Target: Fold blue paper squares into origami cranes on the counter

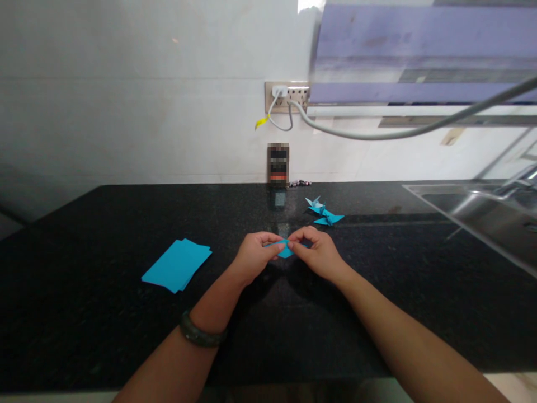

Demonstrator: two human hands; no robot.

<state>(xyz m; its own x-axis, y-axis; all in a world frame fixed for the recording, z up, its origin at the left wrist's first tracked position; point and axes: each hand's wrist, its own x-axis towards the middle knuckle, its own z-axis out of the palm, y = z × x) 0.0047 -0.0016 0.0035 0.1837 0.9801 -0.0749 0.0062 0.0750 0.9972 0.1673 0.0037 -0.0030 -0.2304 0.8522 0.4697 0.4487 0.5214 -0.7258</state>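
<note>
A small folded piece of blue paper [286, 252] is held between both hands just above the dark countertop. My left hand [255, 254] pinches its left side between thumb and fingers. On the other side, my right hand [318, 251] grips the paper near its top middle, the thumb and fingertips close to those of the left. Fingers cover much of the paper, so its full shape is hidden. Beyond the right hand lie several folded paper cranes [329, 219] in blue and paler blue. To the left of my left hand rests a stack of blue paper sheets [177, 265].
The black stone countertop [104, 336] runs to a white tiled wall. A phone [278, 165] leans there, its screen blurred, beside a beaded strap [300, 183]. Above it, cables hang from a socket panel [298, 98]. A metal sink [495, 212] is set in at the right.
</note>
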